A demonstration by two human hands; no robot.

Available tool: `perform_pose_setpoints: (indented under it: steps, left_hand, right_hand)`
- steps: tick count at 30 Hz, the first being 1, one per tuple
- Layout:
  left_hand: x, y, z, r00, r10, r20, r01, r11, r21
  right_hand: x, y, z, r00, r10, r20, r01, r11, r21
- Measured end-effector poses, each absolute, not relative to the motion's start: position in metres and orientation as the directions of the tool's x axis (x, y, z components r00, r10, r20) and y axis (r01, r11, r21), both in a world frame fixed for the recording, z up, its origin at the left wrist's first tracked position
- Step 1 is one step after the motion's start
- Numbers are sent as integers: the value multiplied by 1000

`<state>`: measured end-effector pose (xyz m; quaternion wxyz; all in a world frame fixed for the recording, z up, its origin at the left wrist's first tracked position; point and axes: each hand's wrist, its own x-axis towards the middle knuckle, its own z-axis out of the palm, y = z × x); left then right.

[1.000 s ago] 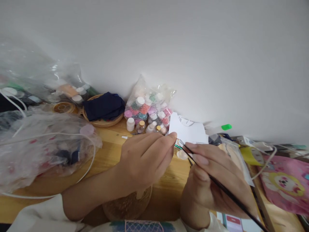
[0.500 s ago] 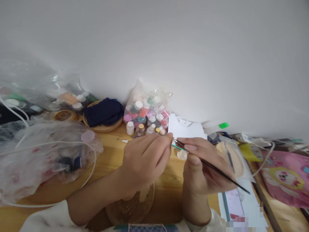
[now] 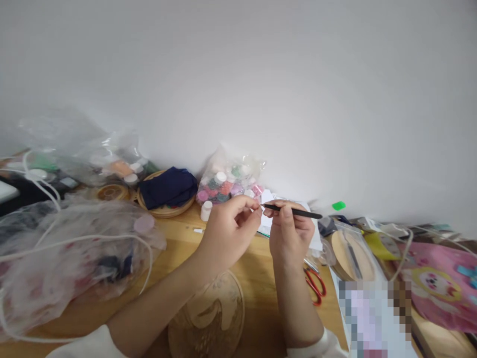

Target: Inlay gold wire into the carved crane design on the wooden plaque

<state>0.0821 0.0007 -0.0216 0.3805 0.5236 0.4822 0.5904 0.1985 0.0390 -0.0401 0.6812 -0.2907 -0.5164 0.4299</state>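
Grip, right hand (image 3: 292, 236): the fingers and thumb are closed around a slender black tool (image 3: 303, 213), which they hold nearly level above the desk (image 3: 179, 241), tip toward the left hand (image 3: 231, 233).

Grip, left hand: thumb and index finger are brought close together at the tool's tip, the palm side partly in view. From where I stand, I cannot tell whether the fingertips meet or hold anything; any piece there is too small to make out. Nor can I tell whether the tip touches them or sits just beside.

Change: half a second ago the tool slanted down toward the near right corner of the desk and the left hand showed mostly its back. Now the right hand stands more upright, the tool lies almost flat, and both sets of fingertips face each other openly. Red-handled scissors (image 3: 321, 280) have also come into sight beside the right forearm, toward the desk's right edge.

Effect, in my judgement: the working point stays between the hands, with the tool re-angled for fine handling at its tip.

Surroundings: a round hoop (image 3: 212, 313) with patterned, sheer cloth lies below the hands, toward the near edge. White paper (image 3: 316, 239) lies behind the right hand; a white bottle (image 3: 206, 211) stands toward the far edge, in front of bagged jars (image 3: 225, 185).
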Motion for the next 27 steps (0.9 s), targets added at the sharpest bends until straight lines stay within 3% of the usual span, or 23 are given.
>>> perform_pose_setpoints:
  steps: [2,5,10,16,27]
  left_hand:
    - [80,3,-20,-96,984,148,-135,-160,978]
    - [79,5,-21,-79,988,133,-215,-148,965]
    - [80,6,-25,-127,971,202,-80,-213,974]
    - [81,5,-28,-167,933,320,102,-307,946]
    - [78,6,-29,-126,897,423,205,-393,896]
  right_hand:
    - [194,42,-39,61,932,357,-422,348,-837]
    - [190,45,-40,-9,968,251,-523,209,-826]
    - [191,52,-47,-72,984,160,-535,97,-839]
    - [194,58,-55,-88,983,162,-536,90,-840]
    - [201,61,-57,-146,970,196,-527,92,-845]
